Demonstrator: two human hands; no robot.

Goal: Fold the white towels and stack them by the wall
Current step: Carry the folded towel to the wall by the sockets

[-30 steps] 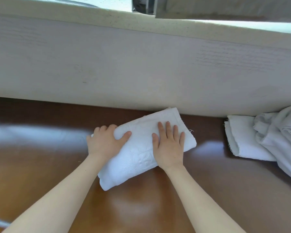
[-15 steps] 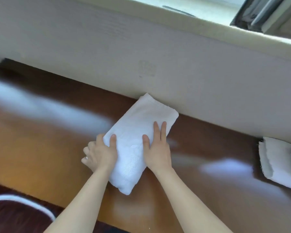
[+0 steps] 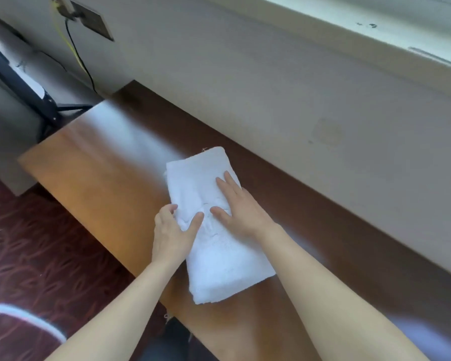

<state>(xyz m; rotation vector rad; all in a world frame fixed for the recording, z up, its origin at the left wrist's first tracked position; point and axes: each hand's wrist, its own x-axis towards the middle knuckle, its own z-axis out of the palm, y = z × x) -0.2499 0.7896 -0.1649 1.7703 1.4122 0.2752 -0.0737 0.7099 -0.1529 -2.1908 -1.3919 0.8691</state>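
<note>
Folded white towel (image 3: 219,261) on brown wooden surface (image 3: 102,183) near cream wall (image 3: 271,100); edge gripped by left hand (image 3: 171,230), flat open right hand (image 3: 241,208) pressing on top.

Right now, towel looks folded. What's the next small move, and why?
Probably slide the folded towel up against the wall. The right hand lies flat on top, the left hand pinches its edge, and bare table shows between towel and wall.
</note>
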